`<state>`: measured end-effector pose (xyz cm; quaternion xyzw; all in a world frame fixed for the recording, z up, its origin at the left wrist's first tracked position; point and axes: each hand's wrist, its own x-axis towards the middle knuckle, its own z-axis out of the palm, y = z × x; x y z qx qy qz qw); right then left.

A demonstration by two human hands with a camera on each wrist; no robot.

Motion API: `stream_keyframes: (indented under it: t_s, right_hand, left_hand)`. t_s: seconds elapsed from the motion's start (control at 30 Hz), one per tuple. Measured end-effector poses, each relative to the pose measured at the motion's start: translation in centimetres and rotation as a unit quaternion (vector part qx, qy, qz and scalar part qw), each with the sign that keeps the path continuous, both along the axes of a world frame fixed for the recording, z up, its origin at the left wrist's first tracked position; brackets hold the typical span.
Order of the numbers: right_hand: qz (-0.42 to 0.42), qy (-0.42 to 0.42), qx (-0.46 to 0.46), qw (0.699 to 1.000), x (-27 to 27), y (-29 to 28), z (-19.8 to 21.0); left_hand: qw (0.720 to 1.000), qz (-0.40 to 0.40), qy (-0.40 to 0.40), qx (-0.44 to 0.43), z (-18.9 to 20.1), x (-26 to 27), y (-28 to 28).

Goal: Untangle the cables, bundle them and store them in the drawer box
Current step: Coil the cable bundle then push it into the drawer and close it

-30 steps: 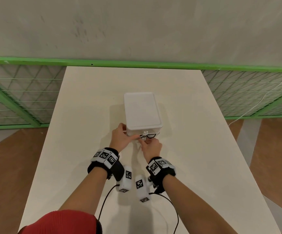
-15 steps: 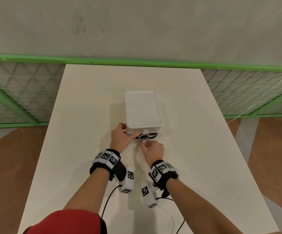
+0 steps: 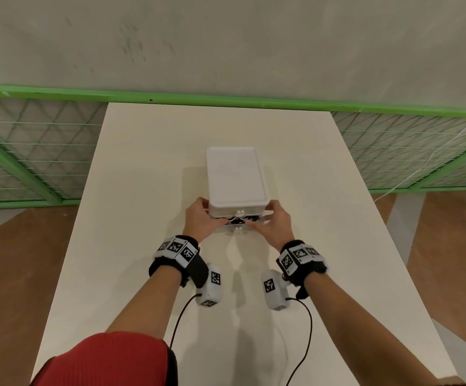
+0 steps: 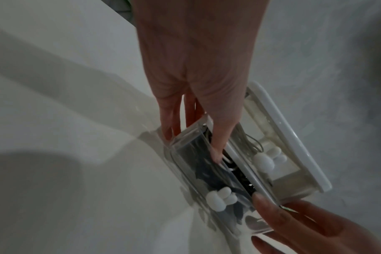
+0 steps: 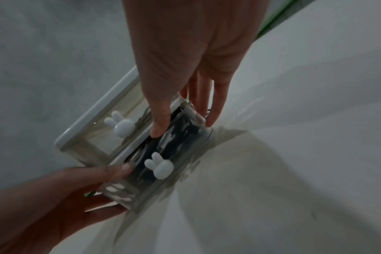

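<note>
Clear plastic lower drawer (image 4: 198, 173) of white-lidded drawer box (image 3: 236, 176), slightly open on table (image 3: 142, 162), holding dark bundled cables (image 5: 180, 135); left hand (image 3: 202, 221) and right hand (image 3: 275, 222) clasp its ends, thumbs atop, apparently to slide it shut squarely.

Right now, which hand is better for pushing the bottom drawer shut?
Neither clearly; both together, probably. The left hand and right hand hold opposite ends of the lower drawer, which sticks out with cables inside.

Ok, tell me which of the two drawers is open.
The lower drawer, holding dark cables, sits pulled out slightly, both hands at its ends. The upper drawer is pushed flush.
</note>
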<state>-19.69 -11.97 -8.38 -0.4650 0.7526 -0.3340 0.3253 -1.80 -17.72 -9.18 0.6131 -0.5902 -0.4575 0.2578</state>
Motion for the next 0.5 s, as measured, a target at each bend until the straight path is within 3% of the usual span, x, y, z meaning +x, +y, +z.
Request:
stream_keyframes:
  t_s: [0.13,0.27,0.37,0.5]
  right_hand:
    - [0.023,0.056,0.048,0.997,-0.4,-1.8,0.2]
    - [0.007,0.104,0.022,0.994,0.1,-1.9,-0.2]
    - [0.000,0.090,0.016,0.996,0.1,-1.8,0.1]
    - [0.028,0.009,0.036,0.999,-1.1,-1.2,0.0]
  left_hand:
    - [1.000,0.000,-0.003,-0.015,-0.1,-0.1,-0.1]
    - [0.999,-0.001,0.025,-0.023,-0.3,0.1,0.4]
    - [0.999,-0.013,0.053,0.002,-0.4,1.1,0.5]
    - [0.991,-0.083,0.086,0.056,0.2,2.5,1.0]
